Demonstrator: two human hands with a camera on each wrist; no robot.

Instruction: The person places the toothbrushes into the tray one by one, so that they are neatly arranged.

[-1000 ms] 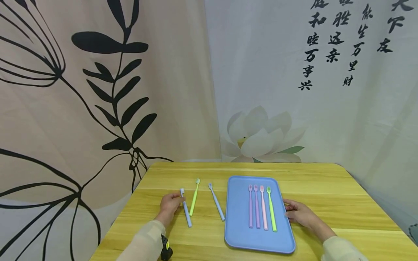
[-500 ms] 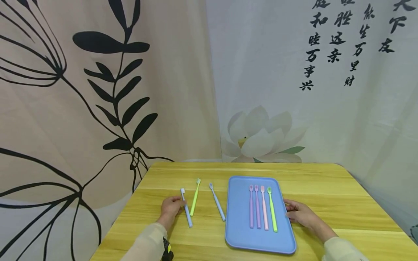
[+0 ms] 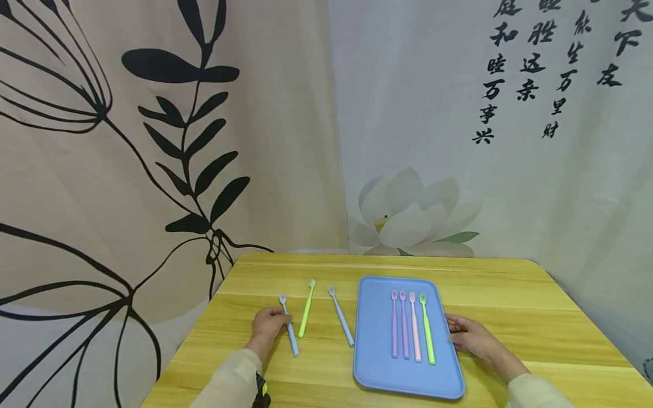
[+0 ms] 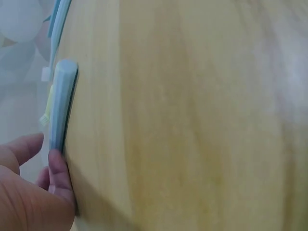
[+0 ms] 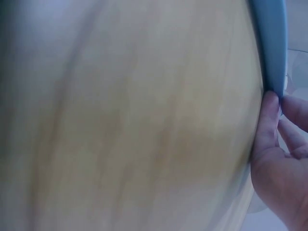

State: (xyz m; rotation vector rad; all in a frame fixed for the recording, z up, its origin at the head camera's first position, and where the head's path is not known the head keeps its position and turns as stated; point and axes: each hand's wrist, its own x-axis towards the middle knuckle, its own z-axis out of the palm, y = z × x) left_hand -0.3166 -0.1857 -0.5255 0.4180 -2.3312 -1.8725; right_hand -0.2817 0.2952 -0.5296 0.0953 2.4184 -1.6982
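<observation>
On the left, my left hand (image 3: 267, 327) pinches a blue toothbrush (image 3: 293, 341) that lies on the table, its bristle head pointing away. In the left wrist view the thumb touches the side of this toothbrush's handle (image 4: 61, 103). A green toothbrush (image 3: 307, 310) lies just right of it, and another blue toothbrush (image 3: 342, 318) rests close to the tray's left edge. My right hand (image 3: 471, 338) grips the right rim of the blue tray (image 3: 374, 357), with thumb and fingers at the tray's rim (image 5: 273, 53) in the right wrist view.
Inside the tray, two purple toothbrushes (image 3: 394, 328), a pink toothbrush (image 3: 415, 331) and a green toothbrush (image 3: 427, 333) lie side by side, heads away. The wooden table (image 3: 535, 317) ends before a printed curtain (image 3: 285, 141).
The blue toothbrush at my left hand has turned slightly, its head end shifting left relative to the green one. My right hand stays at the tray's rim. The whole view has shifted slightly.
</observation>
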